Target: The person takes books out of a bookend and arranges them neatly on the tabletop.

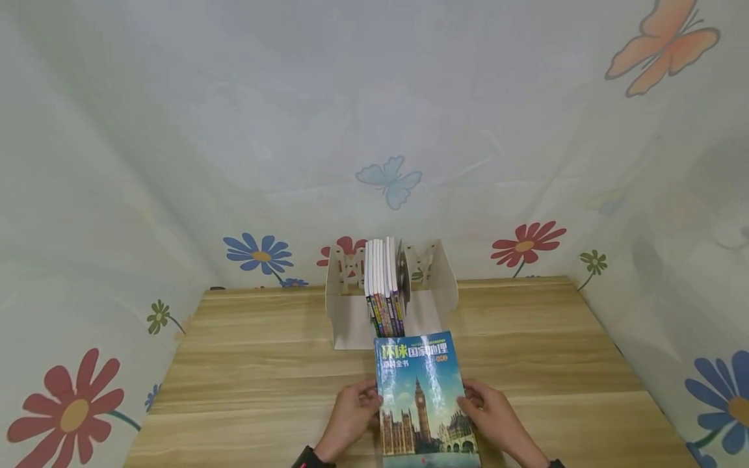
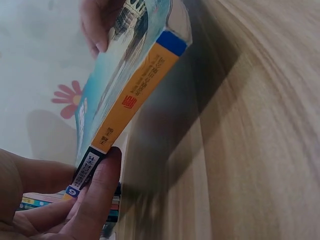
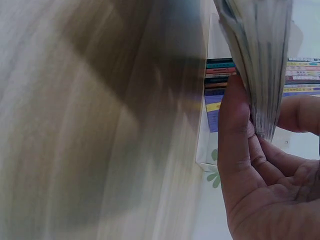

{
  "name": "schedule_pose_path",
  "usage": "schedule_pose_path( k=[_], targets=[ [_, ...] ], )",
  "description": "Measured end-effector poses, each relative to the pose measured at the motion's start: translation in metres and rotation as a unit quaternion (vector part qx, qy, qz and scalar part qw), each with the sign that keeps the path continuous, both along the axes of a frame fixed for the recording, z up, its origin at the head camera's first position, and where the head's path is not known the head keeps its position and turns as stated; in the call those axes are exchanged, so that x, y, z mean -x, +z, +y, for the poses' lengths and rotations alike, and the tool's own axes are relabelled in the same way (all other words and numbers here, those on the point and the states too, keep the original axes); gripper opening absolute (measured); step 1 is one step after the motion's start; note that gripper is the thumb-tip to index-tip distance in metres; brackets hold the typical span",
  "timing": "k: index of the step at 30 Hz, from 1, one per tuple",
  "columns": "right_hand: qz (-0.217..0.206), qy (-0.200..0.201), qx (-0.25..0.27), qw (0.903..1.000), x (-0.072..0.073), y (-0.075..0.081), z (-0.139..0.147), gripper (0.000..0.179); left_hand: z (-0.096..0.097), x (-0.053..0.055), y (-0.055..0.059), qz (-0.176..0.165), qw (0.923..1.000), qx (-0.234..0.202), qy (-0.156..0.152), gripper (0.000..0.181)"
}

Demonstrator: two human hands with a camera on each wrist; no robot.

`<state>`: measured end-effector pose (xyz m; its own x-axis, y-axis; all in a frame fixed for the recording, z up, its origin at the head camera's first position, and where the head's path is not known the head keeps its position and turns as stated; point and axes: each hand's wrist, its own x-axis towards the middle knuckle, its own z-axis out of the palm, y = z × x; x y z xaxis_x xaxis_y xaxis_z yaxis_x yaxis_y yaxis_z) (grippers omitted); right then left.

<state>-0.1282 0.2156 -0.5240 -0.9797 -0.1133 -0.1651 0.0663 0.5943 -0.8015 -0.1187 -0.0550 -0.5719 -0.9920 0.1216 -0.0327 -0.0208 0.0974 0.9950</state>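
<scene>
Both hands hold one thick paperback book (image 1: 430, 403) by its long sides, its blue cover with a clock tower facing up. My left hand (image 1: 353, 416) pinches the spine edge, thumb on the cover and fingers beneath. In the left wrist view the orange and black spine (image 2: 127, 100) shows, raised above the wood. On the opposite side my right hand (image 1: 491, 415) pinches the page edges; the right wrist view shows the pages (image 3: 262, 65) between thumb and fingers. Just beyond the book's top edge, a white book rack (image 1: 351, 325) holds several thin upright books (image 1: 380, 270).
The rack stands at the back of a wood-grain table (image 1: 251, 377). Behind and beside the table hangs a pale cloth backdrop (image 1: 292, 130) printed with flowers and butterflies. A dark band (image 1: 313, 458) is worn on the left wrist.
</scene>
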Motion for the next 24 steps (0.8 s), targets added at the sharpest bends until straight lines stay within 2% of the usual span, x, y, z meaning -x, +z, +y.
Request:
schedule_pose_path(
  k=[14, 19, 24],
  targets=[
    [-0.043, 0.003, 0.000, 0.9991, 0.004, -0.015, 0.006, 0.042, 0.003, 0.004, -0.018, -0.023, 0.9995, 0.016, -0.010, 0.040],
    [-0.055, 0.018, -0.004, 0.9983, 0.004, -0.018, 0.007, 0.042, 0.003, 0.002, -0.020, -0.038, 0.9988, 0.029, -0.014, 0.038],
    [-0.056, 0.034, 0.004, 0.9978, 0.005, -0.018, 0.009, 0.044, 0.002, 0.003, -0.021, -0.049, 0.9985, 0.012, -0.020, 0.036]
  ],
)
